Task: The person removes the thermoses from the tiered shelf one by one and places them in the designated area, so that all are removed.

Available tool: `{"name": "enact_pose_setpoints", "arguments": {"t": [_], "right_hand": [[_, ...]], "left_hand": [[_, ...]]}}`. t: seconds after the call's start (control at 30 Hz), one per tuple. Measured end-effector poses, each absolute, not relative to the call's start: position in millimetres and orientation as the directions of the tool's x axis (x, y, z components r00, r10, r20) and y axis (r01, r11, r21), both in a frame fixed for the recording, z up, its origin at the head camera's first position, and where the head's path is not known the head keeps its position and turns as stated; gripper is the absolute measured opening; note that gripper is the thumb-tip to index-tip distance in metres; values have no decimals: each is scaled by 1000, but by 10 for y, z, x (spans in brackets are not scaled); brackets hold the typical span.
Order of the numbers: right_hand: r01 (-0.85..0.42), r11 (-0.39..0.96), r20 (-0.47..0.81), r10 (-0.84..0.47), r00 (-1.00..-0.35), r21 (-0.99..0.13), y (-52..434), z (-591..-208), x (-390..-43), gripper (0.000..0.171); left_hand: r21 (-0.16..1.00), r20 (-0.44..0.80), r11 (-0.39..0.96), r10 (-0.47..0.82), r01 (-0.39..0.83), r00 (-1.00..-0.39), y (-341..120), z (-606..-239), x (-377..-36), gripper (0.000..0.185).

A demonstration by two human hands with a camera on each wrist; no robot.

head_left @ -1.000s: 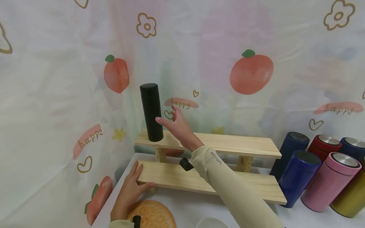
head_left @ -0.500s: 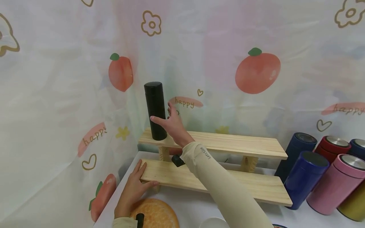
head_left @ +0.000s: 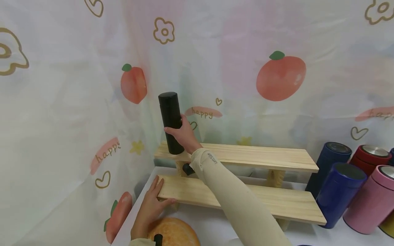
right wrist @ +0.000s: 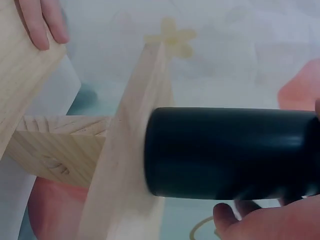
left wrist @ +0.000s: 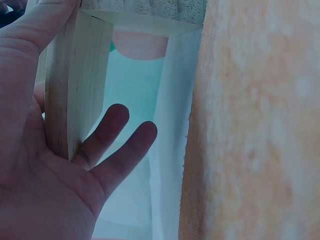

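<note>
A tall black thermos bottle (head_left: 170, 116) stands near the left end of the upper board (head_left: 246, 155) of a two-step wooden shelf. My right hand (head_left: 184, 134) grips its lower half, thumb across the front and fingers behind its right side. From the right wrist, the bottle (right wrist: 225, 150) has its base against the board, with my right hand's fingers (right wrist: 270, 217) along its side. My left hand (head_left: 152, 206) holds the left end of the lower board (head_left: 277, 201), thumb along the front edge. Two of its fingers (left wrist: 127, 157) stretch out beneath the board in the left wrist view.
Right of the shelf stand several thermos bottles, among them a blue one (head_left: 341, 194), a red one (head_left: 366, 159) and a pink one (head_left: 372, 201). A round bread-patterned disc (head_left: 181, 232) lies beside my left wrist. Printed cloth (head_left: 234, 61) hangs close behind.
My right hand has moved in from the bottle's right side and its fingers have closed round it. The left hand stays on the lower board. The head view has shifted slightly left.
</note>
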State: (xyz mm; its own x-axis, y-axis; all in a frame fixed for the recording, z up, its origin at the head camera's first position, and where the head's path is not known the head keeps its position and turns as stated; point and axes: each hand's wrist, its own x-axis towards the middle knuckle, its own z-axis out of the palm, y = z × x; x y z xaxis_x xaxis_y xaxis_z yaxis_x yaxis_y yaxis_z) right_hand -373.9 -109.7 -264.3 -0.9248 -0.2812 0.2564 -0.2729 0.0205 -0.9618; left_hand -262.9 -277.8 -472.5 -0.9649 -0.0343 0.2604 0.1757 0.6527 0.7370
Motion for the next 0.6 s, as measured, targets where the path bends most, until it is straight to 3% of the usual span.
{"name": "enact_pose_setpoints", "arguments": {"t": [0.4,0.6], "right_hand": [[-321,134,285,-235,-929,-938,-1015,-2704,-3701,84],[-348,127,311,-246,-918,-929,-975,-2750,-3587,82]], "left_hand": [[743,255,649,-46,166,-966,-2731,-4718,-2629,107],[743,247,651,-52,155,-968,-2752,-4710,-2613,107]]}}
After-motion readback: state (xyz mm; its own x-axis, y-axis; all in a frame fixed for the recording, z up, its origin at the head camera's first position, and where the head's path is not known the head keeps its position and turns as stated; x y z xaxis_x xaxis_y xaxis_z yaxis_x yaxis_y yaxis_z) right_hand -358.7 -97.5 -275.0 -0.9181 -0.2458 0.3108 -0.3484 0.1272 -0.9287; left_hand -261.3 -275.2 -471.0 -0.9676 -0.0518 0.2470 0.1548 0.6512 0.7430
